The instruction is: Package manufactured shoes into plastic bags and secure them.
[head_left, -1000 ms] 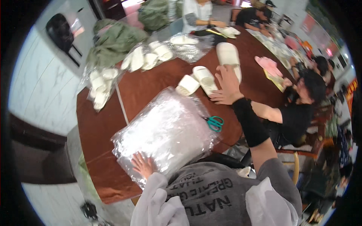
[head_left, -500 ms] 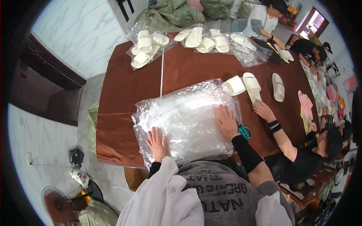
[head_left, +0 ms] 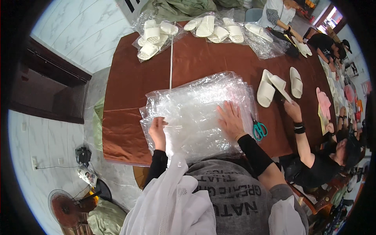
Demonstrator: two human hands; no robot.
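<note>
A stack of clear plastic bags [head_left: 196, 117] lies on the brown-covered table right before me. My left hand [head_left: 158, 132] is at the stack's left side, its fingers pinched together on what looks like the edge of a bag. Flat on the right part of the stack rests my right hand [head_left: 232, 121], fingers spread. Teal-handled scissors [head_left: 259, 130] lie just right of the stack, partly under its edge. Farther right, a co-worker's hand [head_left: 293, 111] holds a white slipper [head_left: 278, 83] beside another white slipper [head_left: 266, 94].
A single white slipper [head_left: 296, 82] lies to the right, with pink cut-out pieces [head_left: 324, 102] past it. Bagged white slippers [head_left: 152, 37] line the table's far edge. Several people work along the right side. A fan [head_left: 64, 209] stands on the floor at lower left.
My left hand has gone from lying spread on the bags to a pinch at their left side. The co-worker has moved and tilted the slippers. My right hand stays flat.
</note>
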